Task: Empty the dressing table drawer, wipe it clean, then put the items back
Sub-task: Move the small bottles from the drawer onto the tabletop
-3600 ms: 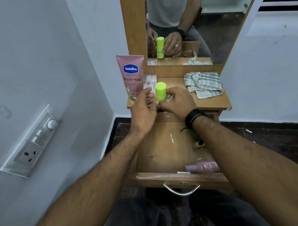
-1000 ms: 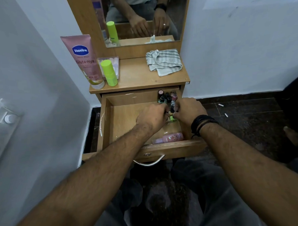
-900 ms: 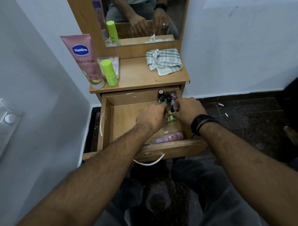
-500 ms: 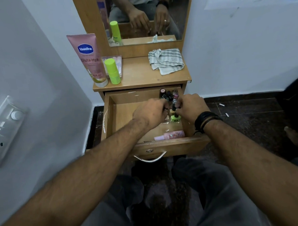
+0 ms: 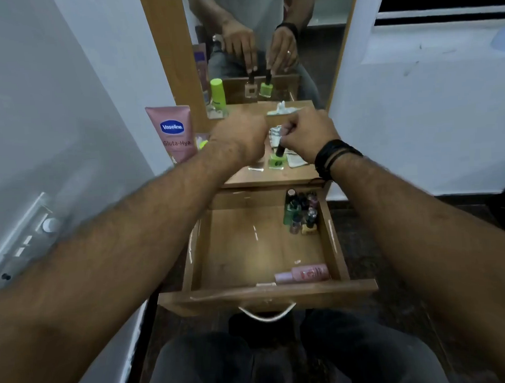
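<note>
A small green nail-polish bottle (image 5: 276, 160) stood on the wooden worktop (image 5: 273, 176), its black cap pinched in the right hand's (image 5: 306, 135) grip, while the left hand (image 5: 240, 139) curled around a clear bottle (image 5: 255, 167) above the open wooden drawer (image 5: 267, 293) holding clustered small bottles (image 5: 301, 213).

Both forearms are bare and hairy with no sleeves showing, the right wrist wears a stack of black bands (image 5: 335, 158), dark grey trousers (image 5: 282, 361) cover the knees, and the mirror's reflection shows a pale grey shirt
</note>
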The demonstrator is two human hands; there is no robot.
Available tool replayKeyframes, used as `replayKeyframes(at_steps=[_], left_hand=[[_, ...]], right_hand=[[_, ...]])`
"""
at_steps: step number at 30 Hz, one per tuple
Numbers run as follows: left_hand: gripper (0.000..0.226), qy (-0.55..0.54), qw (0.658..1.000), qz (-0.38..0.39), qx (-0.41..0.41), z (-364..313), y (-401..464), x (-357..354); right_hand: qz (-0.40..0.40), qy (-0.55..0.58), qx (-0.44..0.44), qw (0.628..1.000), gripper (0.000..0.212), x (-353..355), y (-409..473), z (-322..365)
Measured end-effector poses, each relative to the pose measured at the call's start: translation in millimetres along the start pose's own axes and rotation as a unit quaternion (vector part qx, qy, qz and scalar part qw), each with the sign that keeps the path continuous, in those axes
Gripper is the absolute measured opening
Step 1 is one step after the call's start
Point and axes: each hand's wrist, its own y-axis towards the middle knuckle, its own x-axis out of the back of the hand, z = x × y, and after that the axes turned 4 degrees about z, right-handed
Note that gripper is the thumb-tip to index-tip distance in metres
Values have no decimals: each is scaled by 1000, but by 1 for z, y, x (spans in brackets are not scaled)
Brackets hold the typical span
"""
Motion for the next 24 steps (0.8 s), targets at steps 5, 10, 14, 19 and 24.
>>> replayKeyframes(at_steps=[5,10,14,19,24], left_hand=[[23,32,999,-8,29,14,45,6],[25,53,998,-15,35,22,76,-4],[28,58,997,-13,49,28,90,-8],[26,54,997,2,49,38,99,-15],[22,40,998,-1,51,47,109,-24]], right_hand=[[-54,3,15,998,14,-12,52,10],[-56,-21,29,998,15,-37,87,9],[-58,-41,36,997,16,-51,103,4],[-46,-38,34,998,15,-62,111,1],[-51,-27,45,997,12,-69,115,2]])
